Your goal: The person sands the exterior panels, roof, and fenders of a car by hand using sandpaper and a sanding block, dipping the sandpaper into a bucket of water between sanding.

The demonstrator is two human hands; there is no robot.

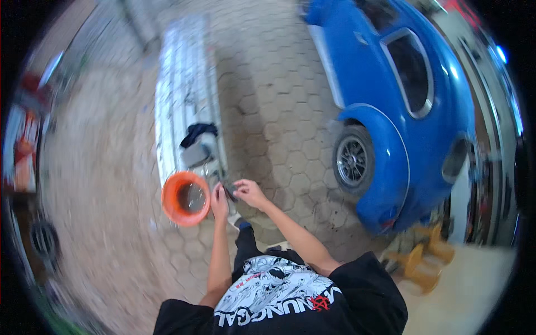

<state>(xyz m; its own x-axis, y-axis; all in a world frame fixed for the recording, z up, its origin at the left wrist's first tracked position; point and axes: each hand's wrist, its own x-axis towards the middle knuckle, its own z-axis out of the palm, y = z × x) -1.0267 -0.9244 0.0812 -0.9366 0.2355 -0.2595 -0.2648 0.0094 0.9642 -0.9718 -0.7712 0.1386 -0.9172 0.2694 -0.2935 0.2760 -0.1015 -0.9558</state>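
Note:
My left hand (pixel 219 203) and my right hand (pixel 250 194) are close together beside the bench's near end, fingers bent in a pinch. Between them is a small, thin dark grey piece (pixel 229 192); blur hides its exact kind. Just left of my left hand stands an orange bucket (pixel 169 207) with murky liquid inside. Beyond the bucket, a grey rounded block-like thing (pixel 195 156) lies on the bench, with a crumpled dark cloth (pixel 196 134) behind it.
The long, pale slatted bench (pixel 184 72) stretches away from me over hexagonal paving (pixel 273 106). On the right stands a blue car (pixel 385 162) with a spoked wheel. Yellow stands (pixel 416 270) sit near its rear, and shelves line the far left.

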